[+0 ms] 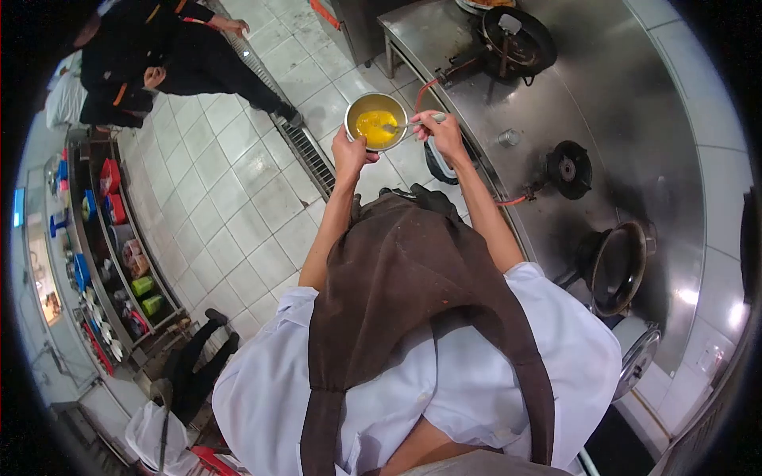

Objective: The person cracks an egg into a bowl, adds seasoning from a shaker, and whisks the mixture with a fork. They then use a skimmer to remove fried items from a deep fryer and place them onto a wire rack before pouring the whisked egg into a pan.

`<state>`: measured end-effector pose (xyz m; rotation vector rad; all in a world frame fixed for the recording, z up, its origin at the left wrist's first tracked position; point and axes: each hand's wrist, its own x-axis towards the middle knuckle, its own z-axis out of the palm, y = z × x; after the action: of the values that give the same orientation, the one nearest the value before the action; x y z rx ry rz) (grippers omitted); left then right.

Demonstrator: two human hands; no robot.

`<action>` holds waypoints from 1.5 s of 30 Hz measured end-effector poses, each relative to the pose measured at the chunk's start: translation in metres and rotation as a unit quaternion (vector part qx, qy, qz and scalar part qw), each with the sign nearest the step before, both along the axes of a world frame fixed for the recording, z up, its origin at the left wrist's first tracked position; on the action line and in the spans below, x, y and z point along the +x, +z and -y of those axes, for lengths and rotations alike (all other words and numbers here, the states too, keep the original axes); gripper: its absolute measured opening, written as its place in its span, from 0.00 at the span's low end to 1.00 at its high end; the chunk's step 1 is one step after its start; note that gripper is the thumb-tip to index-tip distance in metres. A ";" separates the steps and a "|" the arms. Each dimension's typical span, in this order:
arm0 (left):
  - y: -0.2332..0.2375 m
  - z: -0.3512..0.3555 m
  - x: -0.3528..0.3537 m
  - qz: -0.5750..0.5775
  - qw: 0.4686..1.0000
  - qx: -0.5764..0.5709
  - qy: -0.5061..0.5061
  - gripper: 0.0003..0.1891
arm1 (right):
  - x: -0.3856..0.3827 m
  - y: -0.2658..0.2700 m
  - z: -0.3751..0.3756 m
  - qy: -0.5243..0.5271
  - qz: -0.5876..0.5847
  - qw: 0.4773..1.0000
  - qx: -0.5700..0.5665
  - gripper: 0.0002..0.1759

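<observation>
A round metal bowl (349,119) is held out in front of me, with yellow liquid like beaten egg (375,125) in its bottom. My left hand (349,152) grips the bowl by its near left rim. In my right hand (441,132) is the handle of a metal spoon or fork (419,122); its head dips into the yellow liquid, so its exact kind is hidden. Fingers of both hands are closed around what they hold.
To my right runs a steel counter (627,151) with a wok (520,44), a gas burner (568,170), a pan (619,268) and a small glass (509,138). A person in dark clothes (182,59) stands ahead left. Shelves (135,230) line the left side; a floor drain (305,155) crosses the tiles.
</observation>
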<state>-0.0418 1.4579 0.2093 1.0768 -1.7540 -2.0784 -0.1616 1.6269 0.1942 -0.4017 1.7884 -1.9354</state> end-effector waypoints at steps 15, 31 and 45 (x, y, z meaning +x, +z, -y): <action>-0.002 -0.041 -0.017 0.046 0.990 0.001 -0.133 0.24 | 0.021 -0.004 -0.063 -0.132 0.026 0.991 0.005 0.15; -0.003 -0.151 -0.052 0.024 0.929 0.054 -0.366 0.18 | 0.103 -0.011 -0.230 -0.304 0.090 0.939 -0.133 0.16; 0.008 -0.287 -0.016 0.081 0.893 0.036 -0.441 0.18 | 0.251 -0.238 -0.543 -0.690 0.310 0.589 -0.285 0.16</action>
<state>-0.0573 1.7454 0.2174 0.4824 -2.6086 -2.5831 0.0897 2.1694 -0.0436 1.8450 0.7548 -2.9002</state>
